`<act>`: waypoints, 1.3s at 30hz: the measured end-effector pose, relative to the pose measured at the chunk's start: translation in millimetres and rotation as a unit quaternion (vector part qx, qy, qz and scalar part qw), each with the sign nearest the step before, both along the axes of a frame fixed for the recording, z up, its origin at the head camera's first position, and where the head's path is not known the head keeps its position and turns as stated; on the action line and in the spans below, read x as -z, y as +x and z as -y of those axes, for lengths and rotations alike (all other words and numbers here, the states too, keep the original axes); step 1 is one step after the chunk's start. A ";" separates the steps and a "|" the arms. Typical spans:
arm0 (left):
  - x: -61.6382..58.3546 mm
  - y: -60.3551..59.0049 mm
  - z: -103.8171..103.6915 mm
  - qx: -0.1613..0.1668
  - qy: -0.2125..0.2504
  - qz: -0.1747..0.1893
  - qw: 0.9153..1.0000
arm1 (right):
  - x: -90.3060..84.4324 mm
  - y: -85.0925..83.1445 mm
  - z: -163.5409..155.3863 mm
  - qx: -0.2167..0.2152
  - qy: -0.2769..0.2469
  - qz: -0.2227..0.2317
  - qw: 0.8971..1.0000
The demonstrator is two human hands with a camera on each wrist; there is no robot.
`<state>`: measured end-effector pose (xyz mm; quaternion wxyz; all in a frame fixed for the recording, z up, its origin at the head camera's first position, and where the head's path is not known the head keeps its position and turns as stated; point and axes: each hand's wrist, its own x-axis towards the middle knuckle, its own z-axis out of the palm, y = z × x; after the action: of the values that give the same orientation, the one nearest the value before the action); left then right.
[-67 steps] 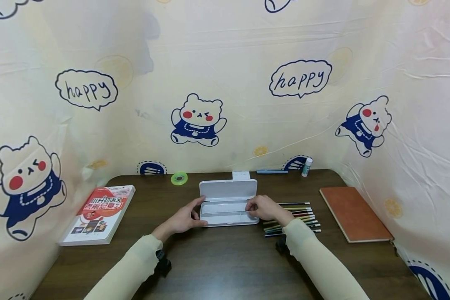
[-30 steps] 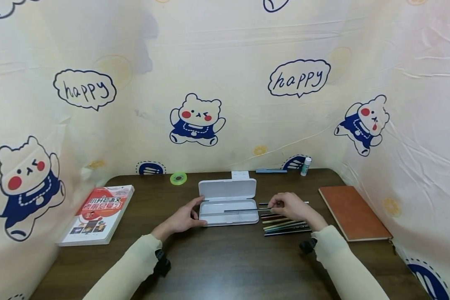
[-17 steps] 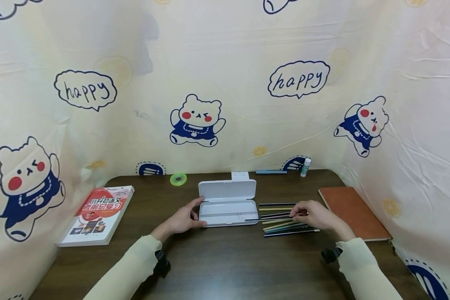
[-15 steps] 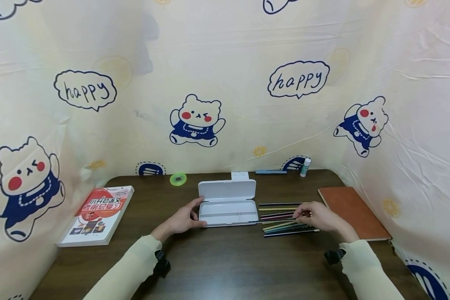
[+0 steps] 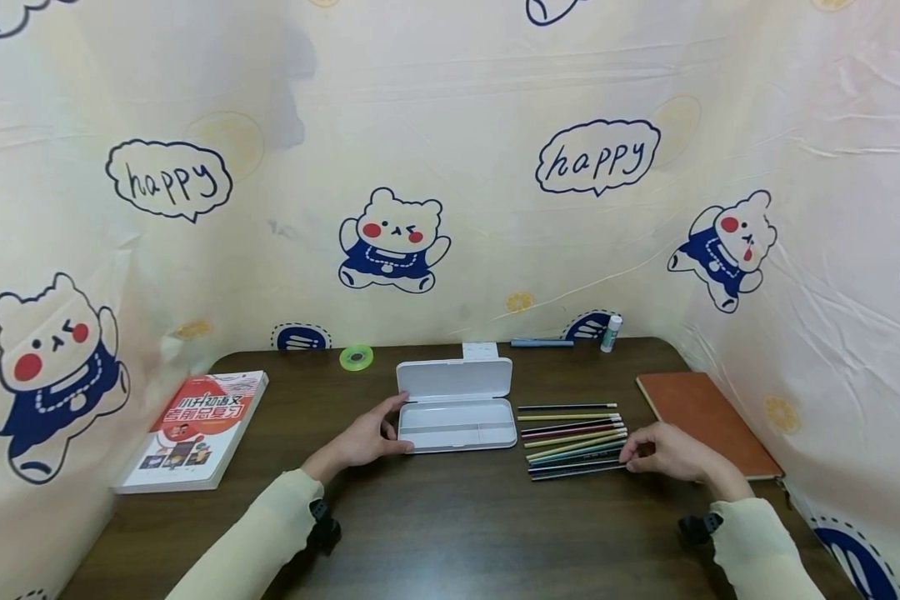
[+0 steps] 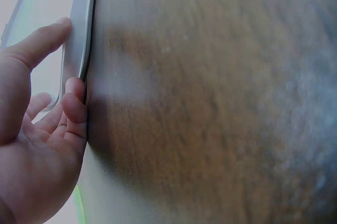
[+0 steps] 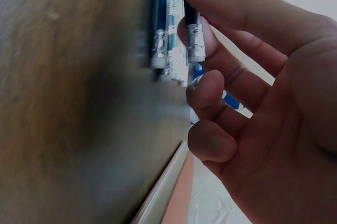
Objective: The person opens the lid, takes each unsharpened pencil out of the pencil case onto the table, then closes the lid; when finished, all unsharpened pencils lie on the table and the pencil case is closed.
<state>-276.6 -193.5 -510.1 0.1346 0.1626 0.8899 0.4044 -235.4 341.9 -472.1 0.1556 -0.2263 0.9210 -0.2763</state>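
A white pencil case (image 5: 457, 437) lies with its lid up in the middle of the table. Its tray has several compartments, with nothing visible in them. My left hand (image 5: 360, 439) grips the case's left end; in the left wrist view the thumb lies against the case wall (image 6: 79, 29). To the right of the case, several pencils (image 5: 570, 431) lie side by side, eraser ends to the right. My right hand (image 5: 663, 452) pinches a dark pencil (image 7: 195, 42) near its silver ferrule between thumb and finger, at the near side of the row.
A red-and-white book (image 5: 202, 433) lies at the left and a brown notebook (image 5: 708, 425) at the right. Along the back edge are green tape (image 5: 357, 357), a small white box (image 5: 480, 351), a blue pen (image 5: 542, 343) and an upright glue stick (image 5: 611, 334).
My right hand has moved from inside the case to the right and toward me, carrying a pencil from over the tray to the near side of the row. The left hand has stayed put.
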 end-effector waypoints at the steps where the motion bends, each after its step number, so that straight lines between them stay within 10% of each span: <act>1: 0.2 0.0 0.0 0.000 0.001 0.000 1.000 | 1.2 0.1 -0.8 -0.003 -0.001 0.002 1.000; 23: -0.6 0.1 -0.7 -0.001 -0.006 0.002 1.000 | 6.7 -4.0 5.4 0.035 0.001 -0.014 0.999; 39: -1.3 0.0 -1.0 0.000 -0.009 0.004 1.000 | -9.5 -31.6 65.2 0.052 -0.052 -0.045 0.996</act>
<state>-276.6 -192.5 -508.9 0.1392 0.1602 0.8929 0.3971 -267.0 276.7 -462.6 0.0871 -0.1981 0.9219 -0.3214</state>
